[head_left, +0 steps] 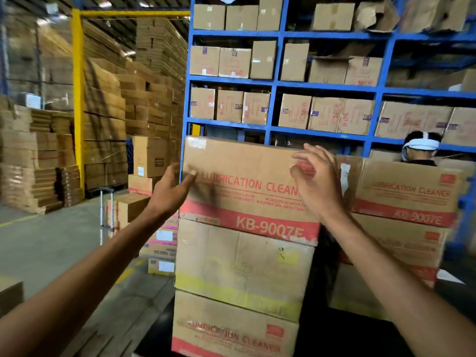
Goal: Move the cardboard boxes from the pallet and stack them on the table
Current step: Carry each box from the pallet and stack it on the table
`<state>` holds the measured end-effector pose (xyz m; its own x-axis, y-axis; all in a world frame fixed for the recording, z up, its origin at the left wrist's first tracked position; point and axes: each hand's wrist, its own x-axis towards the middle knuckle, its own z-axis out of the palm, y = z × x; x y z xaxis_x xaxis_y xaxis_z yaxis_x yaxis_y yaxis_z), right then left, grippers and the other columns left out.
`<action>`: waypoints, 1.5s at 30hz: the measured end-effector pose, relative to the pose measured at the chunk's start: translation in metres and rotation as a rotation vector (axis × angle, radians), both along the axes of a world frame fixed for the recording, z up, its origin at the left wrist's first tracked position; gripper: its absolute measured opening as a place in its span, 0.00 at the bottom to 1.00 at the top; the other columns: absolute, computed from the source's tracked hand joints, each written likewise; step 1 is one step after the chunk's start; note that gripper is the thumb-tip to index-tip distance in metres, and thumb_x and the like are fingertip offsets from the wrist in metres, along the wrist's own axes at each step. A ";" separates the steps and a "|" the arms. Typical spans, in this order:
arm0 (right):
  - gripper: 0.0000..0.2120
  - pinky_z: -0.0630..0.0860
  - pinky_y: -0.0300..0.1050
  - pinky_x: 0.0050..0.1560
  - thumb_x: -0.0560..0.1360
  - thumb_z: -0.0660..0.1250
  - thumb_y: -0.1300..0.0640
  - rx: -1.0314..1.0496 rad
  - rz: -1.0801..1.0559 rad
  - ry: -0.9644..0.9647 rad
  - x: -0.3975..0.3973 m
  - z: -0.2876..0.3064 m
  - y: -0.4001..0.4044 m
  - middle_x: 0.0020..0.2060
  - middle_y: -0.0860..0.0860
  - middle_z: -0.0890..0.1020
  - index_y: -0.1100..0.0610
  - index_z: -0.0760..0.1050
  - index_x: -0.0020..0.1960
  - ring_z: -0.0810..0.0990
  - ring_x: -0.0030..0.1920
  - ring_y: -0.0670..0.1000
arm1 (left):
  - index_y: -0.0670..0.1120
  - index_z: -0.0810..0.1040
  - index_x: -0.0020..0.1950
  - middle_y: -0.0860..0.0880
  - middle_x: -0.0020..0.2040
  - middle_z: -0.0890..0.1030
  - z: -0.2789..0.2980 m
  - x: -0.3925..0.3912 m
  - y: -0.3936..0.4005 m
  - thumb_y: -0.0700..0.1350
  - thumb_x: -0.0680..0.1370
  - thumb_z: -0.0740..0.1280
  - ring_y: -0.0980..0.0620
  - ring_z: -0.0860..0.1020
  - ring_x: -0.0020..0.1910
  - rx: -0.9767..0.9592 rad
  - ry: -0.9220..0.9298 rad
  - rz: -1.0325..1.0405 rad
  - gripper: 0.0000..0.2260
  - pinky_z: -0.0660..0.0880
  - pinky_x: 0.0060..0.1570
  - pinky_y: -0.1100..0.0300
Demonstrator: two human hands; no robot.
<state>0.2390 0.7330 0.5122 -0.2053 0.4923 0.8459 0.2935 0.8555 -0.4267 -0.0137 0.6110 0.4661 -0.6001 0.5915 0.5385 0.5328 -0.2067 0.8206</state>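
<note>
A stack of three cardboard boxes stands in front of me. The top box [247, 181] is brown with red "LUBRICATION CLEANER KB-9007E" print. Under it sit a box with a yellow band [242, 264] and a lower red-printed box [231, 328]. My left hand [171, 188] is open at the top box's left edge, thumb touching its front face. In front of the box's upper right part my right hand [316, 181] hovers with relaxed, slightly bent fingers, holding nothing. A second stack [401, 202] of like boxes stands to the right.
Blue shelving [273, 83] full of cartons rises right behind the stacks. A person [421, 148] wearing a white headband is behind the right stack. Small boxes [161, 243] and a hand trolley [105, 210] stand on the floor at left. Tall carton piles fill the far left.
</note>
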 end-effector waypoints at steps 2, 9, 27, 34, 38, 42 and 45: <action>0.13 0.60 0.53 0.71 0.72 0.65 0.56 0.037 0.038 -0.065 -0.006 -0.019 -0.025 0.63 0.53 0.77 0.57 0.81 0.54 0.69 0.68 0.54 | 0.47 0.65 0.73 0.44 0.68 0.73 -0.019 0.015 -0.027 0.58 0.78 0.64 0.45 0.73 0.65 -0.082 0.008 0.025 0.27 0.73 0.61 0.47; 0.17 0.69 0.44 0.62 0.74 0.67 0.52 -0.232 0.403 -0.445 -0.047 -0.125 -0.095 0.61 0.53 0.80 0.57 0.78 0.61 0.76 0.63 0.53 | 0.47 0.68 0.72 0.48 0.66 0.74 -0.119 0.038 -0.144 0.57 0.77 0.66 0.49 0.72 0.66 -0.394 -0.041 0.124 0.27 0.69 0.67 0.50; 0.32 0.66 0.51 0.66 0.77 0.60 0.39 -0.551 0.781 -1.318 -0.300 -0.304 -0.291 0.76 0.53 0.62 0.49 0.57 0.77 0.64 0.74 0.56 | 0.42 0.67 0.72 0.41 0.68 0.74 -0.296 -0.087 -0.510 0.50 0.80 0.63 0.40 0.75 0.63 -0.628 -0.580 0.739 0.22 0.71 0.57 0.53; 0.33 0.66 0.53 0.69 0.77 0.60 0.38 -0.633 0.758 -1.409 -0.380 -0.348 -0.298 0.77 0.52 0.62 0.49 0.57 0.77 0.63 0.74 0.56 | 0.40 0.67 0.71 0.39 0.66 0.76 -0.312 -0.157 -0.532 0.48 0.81 0.62 0.40 0.76 0.63 -0.626 -0.698 0.795 0.21 0.68 0.51 0.60; 0.34 0.65 0.53 0.69 0.77 0.60 0.37 -0.675 0.755 -1.392 -0.432 -0.358 -0.289 0.76 0.53 0.62 0.49 0.57 0.77 0.64 0.74 0.56 | 0.42 0.68 0.72 0.46 0.66 0.75 -0.312 -0.196 -0.512 0.50 0.82 0.60 0.48 0.74 0.61 -0.635 -0.658 0.819 0.21 0.60 0.42 0.76; 0.33 0.64 0.53 0.69 0.78 0.60 0.39 -0.721 0.760 -1.370 -0.502 -0.377 -0.269 0.77 0.53 0.61 0.50 0.57 0.77 0.62 0.75 0.56 | 0.43 0.67 0.72 0.48 0.64 0.75 -0.337 -0.262 -0.489 0.52 0.81 0.60 0.53 0.71 0.55 -0.587 -0.718 0.766 0.21 0.68 0.48 0.64; 0.33 0.64 0.53 0.69 0.78 0.59 0.38 -0.740 0.767 -1.331 -0.578 -0.398 -0.251 0.77 0.53 0.61 0.50 0.55 0.78 0.62 0.75 0.56 | 0.42 0.66 0.72 0.47 0.63 0.75 -0.350 -0.330 -0.463 0.50 0.81 0.60 0.53 0.72 0.55 -0.554 -0.747 0.772 0.21 0.70 0.37 0.71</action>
